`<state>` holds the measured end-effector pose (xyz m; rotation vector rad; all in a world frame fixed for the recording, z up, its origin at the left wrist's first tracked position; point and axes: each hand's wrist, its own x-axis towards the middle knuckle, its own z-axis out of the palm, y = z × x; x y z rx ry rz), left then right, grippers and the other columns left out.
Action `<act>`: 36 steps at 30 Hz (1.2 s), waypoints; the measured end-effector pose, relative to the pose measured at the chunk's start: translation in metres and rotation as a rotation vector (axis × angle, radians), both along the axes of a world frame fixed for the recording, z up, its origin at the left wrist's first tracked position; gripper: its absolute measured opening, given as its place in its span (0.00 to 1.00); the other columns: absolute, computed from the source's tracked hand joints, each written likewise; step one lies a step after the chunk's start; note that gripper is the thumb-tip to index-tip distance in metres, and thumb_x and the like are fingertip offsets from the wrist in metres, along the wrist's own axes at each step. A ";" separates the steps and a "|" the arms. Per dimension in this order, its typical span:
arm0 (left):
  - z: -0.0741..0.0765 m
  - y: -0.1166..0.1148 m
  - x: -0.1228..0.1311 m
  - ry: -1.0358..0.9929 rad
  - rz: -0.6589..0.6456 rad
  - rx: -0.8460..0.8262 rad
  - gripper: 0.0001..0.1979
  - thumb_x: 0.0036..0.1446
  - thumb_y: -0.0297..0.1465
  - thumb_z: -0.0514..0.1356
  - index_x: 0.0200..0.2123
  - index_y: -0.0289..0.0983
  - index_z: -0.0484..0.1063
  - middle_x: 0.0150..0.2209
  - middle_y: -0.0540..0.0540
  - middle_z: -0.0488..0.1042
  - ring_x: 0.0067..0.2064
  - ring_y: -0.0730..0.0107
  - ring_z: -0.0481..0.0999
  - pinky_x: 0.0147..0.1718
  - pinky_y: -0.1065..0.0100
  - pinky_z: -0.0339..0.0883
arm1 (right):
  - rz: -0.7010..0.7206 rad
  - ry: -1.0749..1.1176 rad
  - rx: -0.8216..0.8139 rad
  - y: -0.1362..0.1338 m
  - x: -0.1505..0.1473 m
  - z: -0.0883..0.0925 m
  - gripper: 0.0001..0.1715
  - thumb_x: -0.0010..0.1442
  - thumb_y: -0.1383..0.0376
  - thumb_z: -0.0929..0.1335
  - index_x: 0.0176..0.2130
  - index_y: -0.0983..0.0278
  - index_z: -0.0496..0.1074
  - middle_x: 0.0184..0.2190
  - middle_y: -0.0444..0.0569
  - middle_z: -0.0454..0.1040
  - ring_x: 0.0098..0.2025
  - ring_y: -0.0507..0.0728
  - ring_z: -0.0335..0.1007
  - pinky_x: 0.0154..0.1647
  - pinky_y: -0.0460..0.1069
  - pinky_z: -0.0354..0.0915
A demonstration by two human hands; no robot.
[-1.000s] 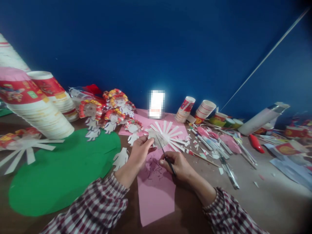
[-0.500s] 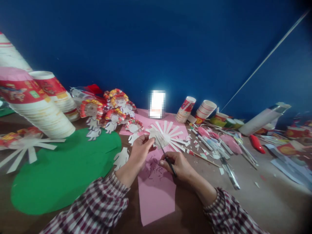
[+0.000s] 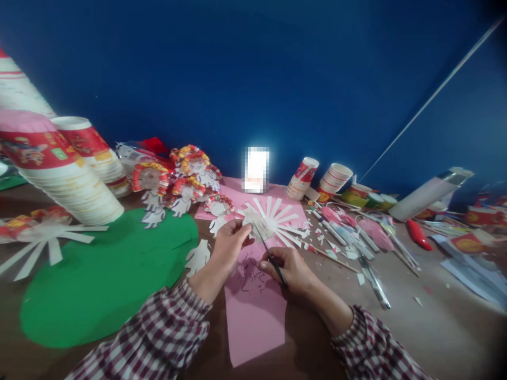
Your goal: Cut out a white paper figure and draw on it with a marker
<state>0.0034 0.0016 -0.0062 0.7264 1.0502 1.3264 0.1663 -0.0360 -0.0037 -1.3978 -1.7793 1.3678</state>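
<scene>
My left hand (image 3: 230, 244) pinches a small white paper cutout (image 3: 249, 217) between thumb and fingers. In my right hand (image 3: 289, 269) is a pair of slim black-handled scissors (image 3: 274, 264); their thin blade reaches up to the cutout's near side. Fingers partly cover the handles. Just behind the cutout lies a white paper cup cut into fanned strips (image 3: 282, 211). Below my hands stretches a pink paper sheet (image 3: 255, 332) with thin dark scraps or marks on it. A white figure-shaped cutout (image 3: 198, 257) lies beside my left wrist.
A green paper oval (image 3: 106, 285) covers the left table. Tall cup stacks (image 3: 75, 184) lean behind it, near red-and-yellow ringed paper figures (image 3: 186, 190). Markers (image 3: 372, 279), brushes and paper bits scatter on the right. More cup stacks (image 3: 303, 179) stand by the blue wall (image 3: 198, 79).
The view has shifted very slightly. Both hands keep the same hold on the cutout and scissors, with almost no visible movement.
</scene>
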 end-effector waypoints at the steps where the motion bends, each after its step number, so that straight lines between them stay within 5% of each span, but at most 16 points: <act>1: 0.000 0.000 0.000 -0.001 0.001 0.001 0.12 0.42 0.35 0.67 0.28 0.34 0.72 0.27 0.50 0.72 0.29 0.75 0.70 0.29 0.73 0.69 | 0.002 -0.001 0.001 0.000 0.000 0.000 0.18 0.52 0.55 0.72 0.32 0.68 0.73 0.19 0.39 0.61 0.21 0.47 0.51 0.21 0.43 0.49; 36: 0.000 0.001 0.000 -0.019 0.019 -0.001 0.13 0.40 0.36 0.68 0.28 0.34 0.73 0.25 0.51 0.71 0.28 0.75 0.71 0.29 0.73 0.68 | -0.013 -0.020 -0.002 0.000 0.000 -0.001 0.21 0.50 0.51 0.72 0.31 0.66 0.73 0.17 0.39 0.59 0.20 0.48 0.50 0.19 0.43 0.49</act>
